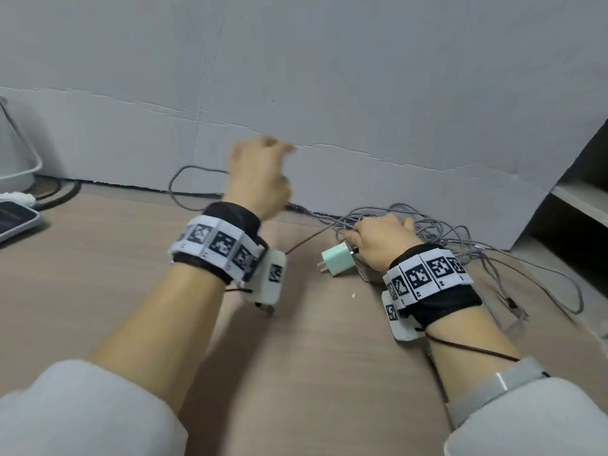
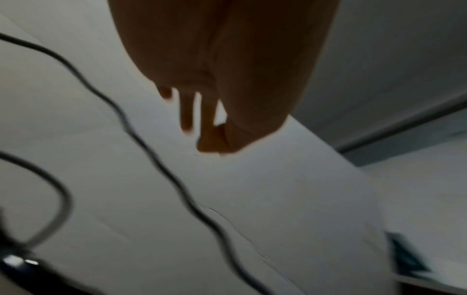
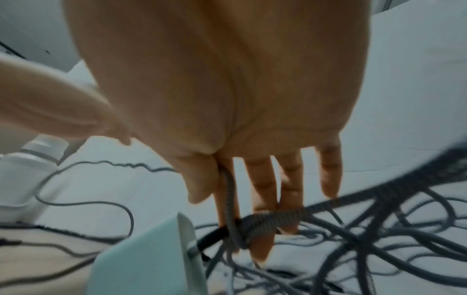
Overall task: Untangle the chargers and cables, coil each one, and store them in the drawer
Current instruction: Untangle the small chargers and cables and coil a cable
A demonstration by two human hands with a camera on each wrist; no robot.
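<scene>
At the far left edge of the worktop point(image 1: 98, 274): a dark-screened device point(image 1: 14, 218), a white lamp base point(image 1: 16, 172) behind it, black cords trailing along the back edge. Left of centre, raised above the worktop near the grey backboard point(image 1: 329, 77): left hand point(image 1: 260, 179), blurred, fingers curled, apparently pulling one grey braided cable point(image 1: 184, 179) that loops out to its left and runs back toward the pile; actual grip not clearly visible, so cannot tell for sure. In the left wrist view, fingertips point(image 2: 187, 119) hanging down, cable strands blurred beside them. Right of centre, flat on the worktop: mint-green charger point(image 1: 338, 260), prongs pointing left, just beside the right hand point(image 1: 378, 241). Right hand lowered onto the tangle of grey cables point(image 1: 460, 238), thumb and index finger pinching a braided strand, other fingers extended among the loops. Tangle spread toward the back right corner, loose ends trailing along the right edge near a dark shelf unit point(image 1: 579, 199).
</scene>
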